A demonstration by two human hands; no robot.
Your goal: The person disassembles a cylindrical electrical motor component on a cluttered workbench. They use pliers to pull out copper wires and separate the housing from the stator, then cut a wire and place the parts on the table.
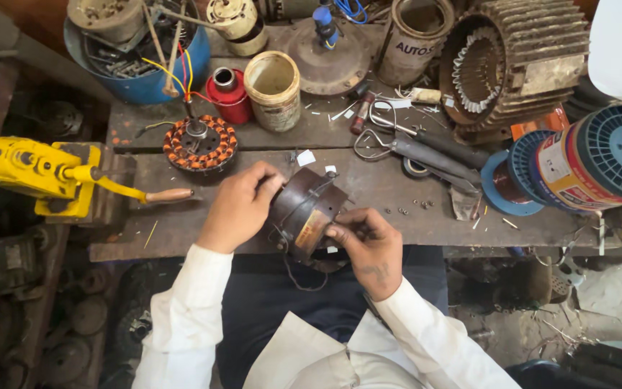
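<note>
A small round brown motor with thin dark wires hanging from it rests at the near edge of a worn wooden bench. My left hand grips its left side, fingers curled over the top rim. On the right, my right hand pinches the lower right edge of the motor with thumb and fingers. Both sleeves are white.
A copper-wound stator lies behind my left hand. A yellow winding tool with a wooden handle sits at left. Scissors and pliers, a large ribbed motor housing, wire spools, tins and a blue tub crowd the bench.
</note>
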